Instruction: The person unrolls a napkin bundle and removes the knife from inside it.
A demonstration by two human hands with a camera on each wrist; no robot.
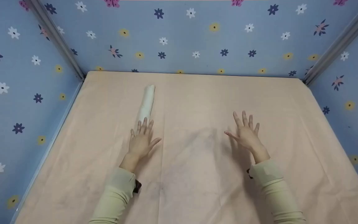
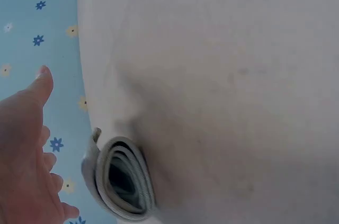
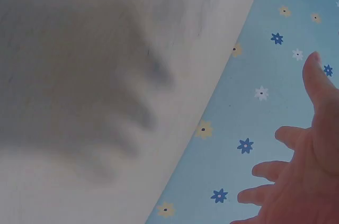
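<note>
A pale, greenish-white rolled-up cloth lies lengthwise on the table, left of the middle. In the left wrist view the end of the cloth roll shows as a spiral of several layers with a dark hollow inside. My left hand is spread at the near end of the roll, palm down, its fingertips overlapping that end in the head view. Off to the right, my right hand hovers over the table with fingers spread, and it holds nothing.
A peach-coloured cloth with creases covers the table. Blue flowered panels stand behind it and on both sides, with grey metal posts at the back corners. Both forearms wear light sleeves with dark bands at the wrists.
</note>
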